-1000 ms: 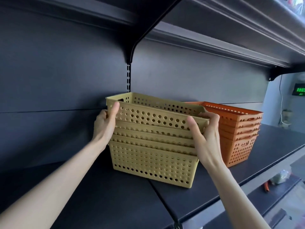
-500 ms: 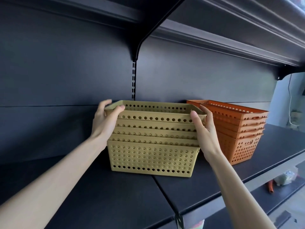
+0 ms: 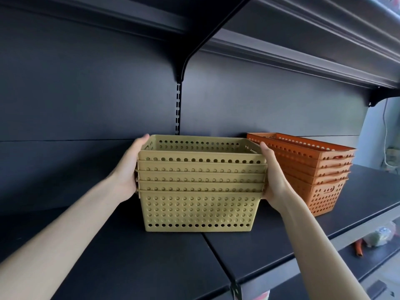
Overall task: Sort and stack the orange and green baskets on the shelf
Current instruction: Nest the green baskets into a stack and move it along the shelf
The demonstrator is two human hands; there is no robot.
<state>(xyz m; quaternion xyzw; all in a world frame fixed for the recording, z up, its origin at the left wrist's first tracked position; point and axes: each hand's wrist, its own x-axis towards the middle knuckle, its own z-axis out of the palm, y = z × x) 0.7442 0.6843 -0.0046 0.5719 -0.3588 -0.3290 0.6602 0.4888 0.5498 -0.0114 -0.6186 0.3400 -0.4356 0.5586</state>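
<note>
A stack of several yellow-green perforated baskets [image 3: 199, 211] stands nested on the dark shelf [image 3: 138, 263], squared to the front. My left hand [image 3: 129, 169] presses flat against the stack's left end, thumb over the top rim. My right hand [image 3: 273, 176] presses against its right end. To the right, touching or nearly touching the green stack, a nested stack of several orange baskets [image 3: 320, 182] stands angled on the same shelf.
The shelf above [image 3: 303, 29] overhangs the baskets, held by a black bracket [image 3: 184, 68] on a slotted upright. A lower shelf at bottom right holds an orange tool [image 3: 359, 249] and a wrapped bundle [image 3: 381, 234]. The shelf's front edge runs close below.
The top green basket, tilted a second ago, has dropped level into the stack. Both hands slid from its rim down to the stack's ends, and the stack now sits straight.
</note>
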